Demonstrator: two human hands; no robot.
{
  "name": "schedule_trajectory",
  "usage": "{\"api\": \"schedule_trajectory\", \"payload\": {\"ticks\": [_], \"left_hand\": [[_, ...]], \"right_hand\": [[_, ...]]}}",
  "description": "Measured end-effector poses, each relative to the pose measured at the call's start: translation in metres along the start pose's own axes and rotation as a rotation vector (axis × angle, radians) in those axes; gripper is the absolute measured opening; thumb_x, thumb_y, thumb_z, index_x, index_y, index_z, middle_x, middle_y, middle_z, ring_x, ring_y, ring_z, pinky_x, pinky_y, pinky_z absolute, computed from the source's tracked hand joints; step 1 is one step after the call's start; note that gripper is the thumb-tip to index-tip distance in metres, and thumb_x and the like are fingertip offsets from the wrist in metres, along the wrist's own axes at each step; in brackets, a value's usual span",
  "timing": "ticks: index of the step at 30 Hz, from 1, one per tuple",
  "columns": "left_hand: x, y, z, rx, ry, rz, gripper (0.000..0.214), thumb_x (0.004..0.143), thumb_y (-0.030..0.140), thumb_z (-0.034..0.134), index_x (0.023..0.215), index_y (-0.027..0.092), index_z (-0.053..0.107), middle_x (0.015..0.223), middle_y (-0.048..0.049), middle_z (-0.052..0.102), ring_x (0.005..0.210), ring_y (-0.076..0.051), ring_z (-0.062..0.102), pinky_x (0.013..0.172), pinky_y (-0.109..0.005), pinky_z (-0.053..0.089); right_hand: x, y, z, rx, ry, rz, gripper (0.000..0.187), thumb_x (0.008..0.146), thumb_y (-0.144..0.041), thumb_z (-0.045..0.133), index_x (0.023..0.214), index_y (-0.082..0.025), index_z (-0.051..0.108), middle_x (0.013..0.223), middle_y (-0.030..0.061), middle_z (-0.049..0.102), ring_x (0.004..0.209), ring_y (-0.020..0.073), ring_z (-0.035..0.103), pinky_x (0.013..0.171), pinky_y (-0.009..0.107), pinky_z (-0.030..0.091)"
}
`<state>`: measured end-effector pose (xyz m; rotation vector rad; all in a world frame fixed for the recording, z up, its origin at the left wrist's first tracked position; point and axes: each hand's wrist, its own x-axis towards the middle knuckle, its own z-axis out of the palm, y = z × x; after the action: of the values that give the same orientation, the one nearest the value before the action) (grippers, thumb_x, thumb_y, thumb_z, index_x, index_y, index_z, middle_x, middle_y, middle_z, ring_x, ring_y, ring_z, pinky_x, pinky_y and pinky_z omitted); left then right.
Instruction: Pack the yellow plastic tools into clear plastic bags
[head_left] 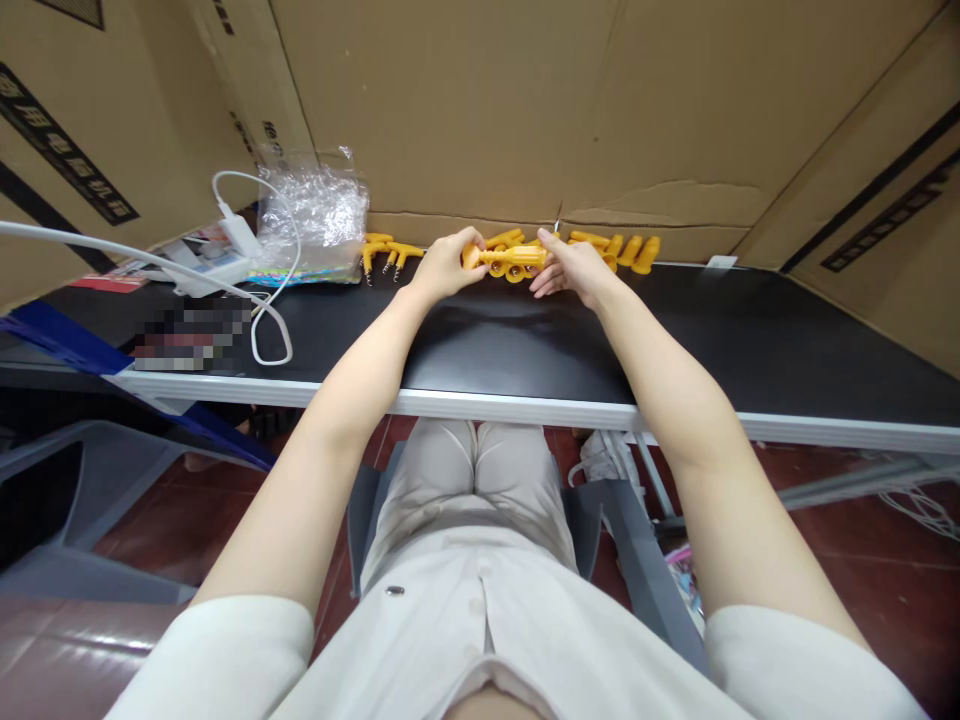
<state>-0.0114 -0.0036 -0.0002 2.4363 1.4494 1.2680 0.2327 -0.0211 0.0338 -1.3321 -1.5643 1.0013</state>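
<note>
My left hand (452,262) pinches the left end of an orange plastic corkscrew piece (517,257), which has a narrow stem and a wider, sleeve-like right end. Close to that right end is my right hand (566,268), thumb and fingers apart. Whether it touches the piece I cannot tell. Behind and under the piece lie more orange parts, some with round open ends (514,273). Left of my left hand are several orange T-handled corkscrews (405,250) with metal spirals. Several orange sleeves (631,252) lie right of my right hand, and a thin metal point (558,214) sticks up behind it.
The black table (757,340) has a pale metal front edge. Cardboard walls (480,110) close off its back and sides. Clear plastic bags (315,215), a white cable (274,362) and a white power strip (214,275) lie at the left. A white tag (721,262) is at the back right.
</note>
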Motion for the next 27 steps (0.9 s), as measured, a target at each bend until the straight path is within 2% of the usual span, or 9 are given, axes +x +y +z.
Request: {"api": "schedule_trajectory", "payload": {"ticks": [6,13,15,18,21,23,25,27], "left_hand": [[-0.001,0.002,0.000,0.003,-0.006,-0.007,0.030,0.084,0.020,0.077,0.113,0.023,0.071,0.100,-0.0056,0.075,0.096,-0.026,0.069,0.095,-0.039,0.053],[-0.002,0.005,-0.001,0.007,-0.003,0.017,0.032,0.084,0.026,0.079,0.116,0.025,0.072,0.099,-0.0043,0.076,0.095,-0.025,0.070,0.095,-0.038,0.054],[-0.004,0.009,-0.004,0.003,-0.016,0.020,0.039,0.086,0.030,0.080,0.124,0.024,0.072,0.107,-0.0061,0.078,0.102,-0.027,0.071,0.099,-0.038,0.054],[-0.007,0.015,-0.008,-0.033,-0.016,-0.001,0.064,0.087,0.037,0.083,0.147,0.028,0.064,0.120,-0.0078,0.078,0.113,-0.028,0.073,0.103,-0.035,0.053],[-0.008,0.014,-0.010,-0.062,0.008,-0.054,0.076,0.088,0.040,0.082,0.158,0.031,0.055,0.114,-0.0066,0.079,0.109,-0.026,0.075,0.101,-0.034,0.053],[-0.008,0.010,-0.010,-0.039,0.005,-0.098,0.062,0.091,0.037,0.077,0.150,0.027,0.064,0.105,-0.0069,0.080,0.104,-0.027,0.076,0.102,-0.037,0.054],[-0.007,0.007,-0.010,0.009,-0.041,-0.152,0.040,0.092,0.032,0.071,0.130,0.021,0.075,0.099,-0.0084,0.082,0.102,-0.028,0.075,0.103,-0.040,0.055],[-0.008,0.006,-0.011,0.046,-0.122,-0.191,0.024,0.091,0.028,0.068,0.109,0.019,0.080,0.095,-0.0095,0.082,0.099,-0.029,0.076,0.103,-0.042,0.055]], "right_hand": [[0.000,0.000,0.000,-0.004,0.019,0.004,0.084,0.087,-0.095,0.059,0.103,-0.015,0.079,0.060,0.0102,0.070,0.067,0.0282,0.079,0.062,0.036,0.067],[0.001,0.000,-0.001,0.021,0.018,0.021,0.081,0.088,-0.093,0.061,0.105,-0.017,0.079,0.060,0.0090,0.069,0.069,0.0280,0.079,0.070,0.037,0.069],[0.001,-0.001,0.000,0.064,0.023,0.030,0.079,0.088,-0.093,0.061,0.109,-0.019,0.077,0.063,0.0077,0.071,0.068,0.0268,0.079,0.070,0.038,0.069],[0.001,-0.005,-0.001,0.142,0.040,0.059,0.075,0.089,-0.092,0.061,0.115,-0.022,0.074,0.074,0.0074,0.076,0.073,0.0258,0.080,0.072,0.039,0.068],[0.002,-0.010,-0.008,0.215,0.086,0.049,0.064,0.097,-0.083,0.059,0.115,-0.023,0.070,0.087,0.0080,0.080,0.085,0.0250,0.081,0.075,0.037,0.066],[0.004,-0.012,-0.014,0.270,0.147,0.021,0.050,0.106,-0.071,0.055,0.114,-0.023,0.067,0.098,0.0079,0.081,0.093,0.0230,0.081,0.078,0.033,0.063],[0.008,-0.014,-0.018,0.304,0.225,-0.010,0.035,0.112,-0.056,0.052,0.115,-0.023,0.062,0.111,0.0084,0.081,0.098,0.0195,0.080,0.079,0.029,0.059],[0.015,-0.014,-0.019,0.255,0.284,-0.058,0.026,0.114,-0.047,0.050,0.120,-0.023,0.057,0.125,0.0107,0.079,0.102,0.0172,0.079,0.080,0.025,0.055]]}}
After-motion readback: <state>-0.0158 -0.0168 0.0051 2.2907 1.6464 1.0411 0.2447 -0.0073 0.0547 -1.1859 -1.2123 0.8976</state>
